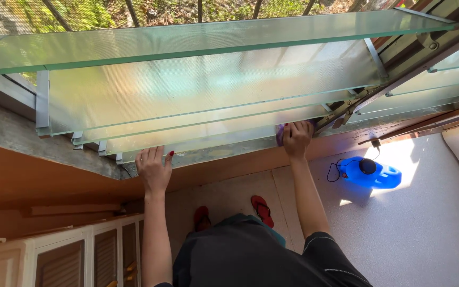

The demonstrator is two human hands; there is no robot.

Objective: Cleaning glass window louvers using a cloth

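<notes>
Item: frosted glass louvre window (pixel 197 101), several long slats tilted open in a grey metal frame, set above a rough concrete sill (pixel 22 138).

Left hand (pixel 154 169): laid flat, fingers spread wide and pointing up, against the lower edge of the bottom slat near its left end. It holds nothing; the flat press looks meant to steady the slat.

Right hand (pixel 296 139): fingers curled over a small purple cloth (pixel 280 136), pressed to the right end of the same bottom slat, close to the metal lever gear (pixel 346 109). The cloth shows only at the hand's left edge, bunched so the palm can push it along the glass.

Below: pale tiled floor, red sandals (pixel 262 209) on the person's feet, a blue plastic jug-shaped container (pixel 373 174) with a dark cord in a patch of sunlight, and cream louvred cabinet doors (pixel 75 258) at lower left.
</notes>
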